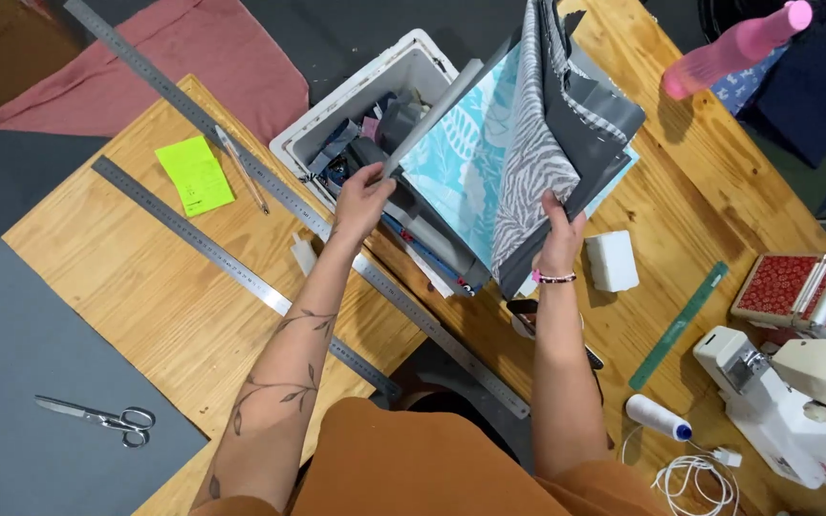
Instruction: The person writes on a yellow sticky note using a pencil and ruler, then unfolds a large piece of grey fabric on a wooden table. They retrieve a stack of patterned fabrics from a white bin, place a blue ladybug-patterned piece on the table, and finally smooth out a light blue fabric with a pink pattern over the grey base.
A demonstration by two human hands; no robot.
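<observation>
Sorting step: my left hand (363, 199) pinches grey sheet (432, 119); right hand (560, 234) grips fabric stack (518, 143) above; next, I judge, needs steady parting.

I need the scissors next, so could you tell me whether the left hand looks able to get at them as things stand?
Probably not yet: the left hand is gripping the fabric stack, though nothing blocks the scissors.

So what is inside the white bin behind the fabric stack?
The white bin holds loose fabric scraps in grey, blue and pink. The held fabric stack covers its right side, so the rest is hidden.
</observation>
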